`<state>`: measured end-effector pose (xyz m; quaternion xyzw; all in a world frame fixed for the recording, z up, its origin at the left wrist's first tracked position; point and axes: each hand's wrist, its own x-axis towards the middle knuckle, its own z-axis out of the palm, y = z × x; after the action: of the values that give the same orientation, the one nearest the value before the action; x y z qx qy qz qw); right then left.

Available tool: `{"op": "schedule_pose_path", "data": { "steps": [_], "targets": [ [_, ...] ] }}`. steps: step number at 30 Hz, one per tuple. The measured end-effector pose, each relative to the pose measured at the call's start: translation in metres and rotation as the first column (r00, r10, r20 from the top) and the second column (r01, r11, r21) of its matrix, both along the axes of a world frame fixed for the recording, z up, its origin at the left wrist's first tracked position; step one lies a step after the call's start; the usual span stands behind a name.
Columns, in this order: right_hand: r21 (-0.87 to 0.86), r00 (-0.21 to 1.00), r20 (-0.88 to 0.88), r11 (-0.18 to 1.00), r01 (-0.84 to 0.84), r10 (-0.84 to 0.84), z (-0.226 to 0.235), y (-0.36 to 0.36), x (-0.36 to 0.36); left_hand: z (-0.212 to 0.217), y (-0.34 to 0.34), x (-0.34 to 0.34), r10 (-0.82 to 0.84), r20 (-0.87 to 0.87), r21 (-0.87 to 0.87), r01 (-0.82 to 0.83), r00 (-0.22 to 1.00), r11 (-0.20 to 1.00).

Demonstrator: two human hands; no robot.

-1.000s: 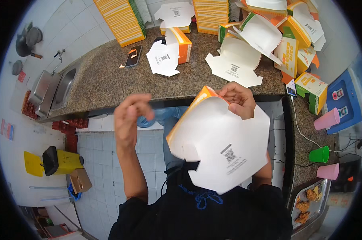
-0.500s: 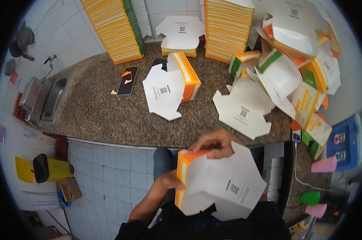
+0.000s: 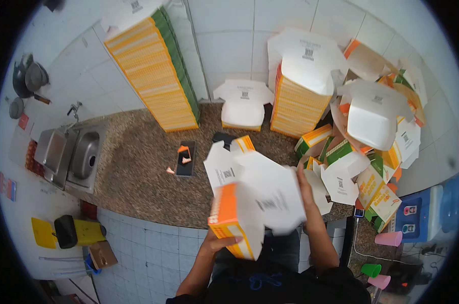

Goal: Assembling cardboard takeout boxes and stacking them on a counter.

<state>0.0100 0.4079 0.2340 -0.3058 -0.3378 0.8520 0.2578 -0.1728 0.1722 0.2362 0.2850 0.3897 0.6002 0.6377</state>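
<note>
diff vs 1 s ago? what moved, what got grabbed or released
The orange-and-white carton went from a flat blank to a folded box, raised toward the counter. The left hand, earlier off it, now grips its underside; the right hand keeps hold. Phone, stacks unchanged.

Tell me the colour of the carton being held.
Orange and white carton, seen in the head view.

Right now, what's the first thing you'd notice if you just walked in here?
Probably the orange-and-white carton, half folded, held by the left hand underneath and the right hand at its far edge. Next, the tall stacks of flat cartons against the tiled wall, and the messy heap of folded boxes on the right of the counter.
</note>
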Motion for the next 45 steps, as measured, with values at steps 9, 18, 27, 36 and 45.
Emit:
{"op": "schedule_pose_path", "data": {
  "steps": [9,18,27,36,45],
  "targets": [
    [-0.115,0.967,0.163,0.977,-0.177,0.194,0.065,-0.095,-0.04,0.014,0.028,-0.075,0.39,-0.801,0.536,0.255,0.454,0.805],
    [0.28,0.813,0.483,0.937,0.208,-0.325,0.035,-0.121,0.014,0.089,0.175,-0.105,0.008,-0.684,0.589,0.546,0.729,0.596],
    [0.225,0.662,0.463,0.8,0.556,-0.59,0.036,-0.146,0.035,0.117,0.435,-0.069,0.259,-0.752,0.213,-0.149,0.606,0.966],
    [0.449,0.63,0.437,0.762,0.466,-0.642,0.076,-0.046,0.047,0.038,0.444,-0.051,0.144,-0.669,0.162,-0.046,0.729,0.986],
    [0.819,0.64,0.053,0.4,0.412,-0.767,0.042,0.191,0.058,0.079,0.456,-0.062,-0.219,-0.385,-0.306,0.1,0.897,0.947]
  ]
}}
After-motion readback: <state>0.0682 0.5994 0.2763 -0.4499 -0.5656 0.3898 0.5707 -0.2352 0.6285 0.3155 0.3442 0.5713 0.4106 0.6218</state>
